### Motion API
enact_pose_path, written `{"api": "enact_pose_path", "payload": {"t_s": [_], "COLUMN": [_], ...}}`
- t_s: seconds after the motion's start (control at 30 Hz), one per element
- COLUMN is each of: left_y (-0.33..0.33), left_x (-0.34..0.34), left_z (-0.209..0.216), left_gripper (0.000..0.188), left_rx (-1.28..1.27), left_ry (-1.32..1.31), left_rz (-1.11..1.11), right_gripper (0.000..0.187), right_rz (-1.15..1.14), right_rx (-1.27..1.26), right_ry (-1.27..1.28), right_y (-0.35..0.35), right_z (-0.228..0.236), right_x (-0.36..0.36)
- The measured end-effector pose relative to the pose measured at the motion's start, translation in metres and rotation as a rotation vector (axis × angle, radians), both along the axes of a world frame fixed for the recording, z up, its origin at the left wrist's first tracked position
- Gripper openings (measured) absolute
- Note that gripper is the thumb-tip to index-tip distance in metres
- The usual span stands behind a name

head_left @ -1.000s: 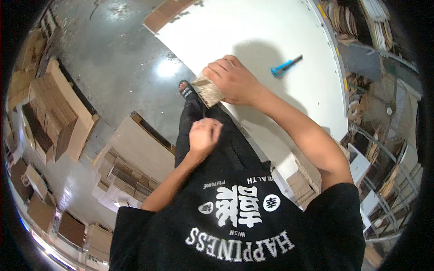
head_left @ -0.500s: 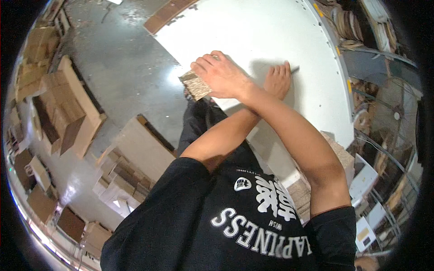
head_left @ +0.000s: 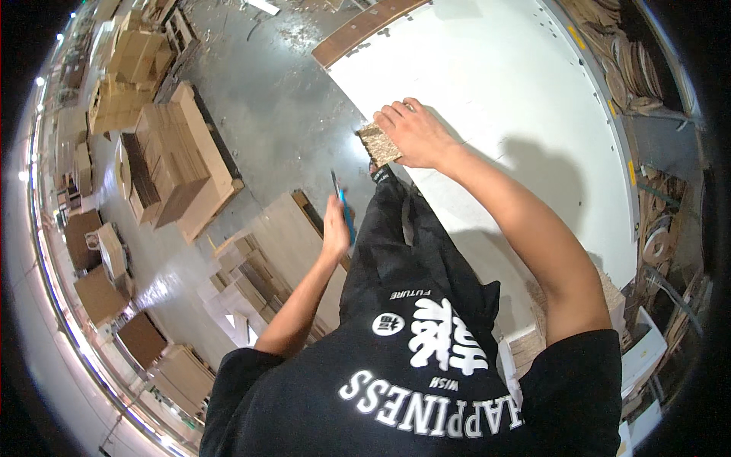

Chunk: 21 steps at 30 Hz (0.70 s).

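Note:
My left hand [head_left: 335,228] is out to the left of the white table, above the floor side. It is closed on a slim blue utility knife [head_left: 346,213], whose dark tip points away from me. My right hand [head_left: 417,133] reaches across to the table's left edge. Its fingers wrap over a small brown block [head_left: 379,145] with a rough, corrugated-looking face. The block sits at the edge of the white tabletop [head_left: 457,84], and my palm hides part of it.
A brown strip [head_left: 365,34] borders the table's far end. Cardboard stacks lie on a pallet [head_left: 209,190] to the left, with flat boards [head_left: 282,236] nearer. At right, beyond the table's edge, are brown rolled strips [head_left: 636,68]. My legs [head_left: 388,221] stand against the table.
My left hand has come out from beneath my right arm, leftward off the tabletop with the knife, so my arms no longer cross. My right hand stays on the block. The view has shifted.

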<state>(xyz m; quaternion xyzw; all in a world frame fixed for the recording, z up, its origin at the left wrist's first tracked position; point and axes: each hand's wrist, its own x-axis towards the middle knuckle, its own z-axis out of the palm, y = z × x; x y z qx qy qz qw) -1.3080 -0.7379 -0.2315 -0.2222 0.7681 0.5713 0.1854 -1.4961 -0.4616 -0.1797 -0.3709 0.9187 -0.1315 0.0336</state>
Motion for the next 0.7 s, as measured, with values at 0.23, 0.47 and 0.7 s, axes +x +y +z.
{"api": "enact_pose_path", "payload": {"t_s": [0.23,0.47,0.7], "left_y": [0.088,0.1,0.112], "left_x": [-0.136,-0.133,-0.139], "left_z": [0.013,0.041,0.046], "left_gripper": [0.048,0.052,0.047], "left_rx": [0.072,-0.159,-0.363], "left_ry": [0.323,0.267,0.162], "left_rz": [0.333,0.189,0.126], "right_gripper": [0.1,0.075,0.065], "right_rz": [-0.009,-0.004,0.055], "right_rx": [-0.03,0.021,0.053], "right_ry": [0.009,-0.036,-0.115], "right_y": [-0.014,-0.006,-0.001], "right_z": [0.003,0.0,-0.002], "right_x": [-0.002,-0.001,-0.008]}}
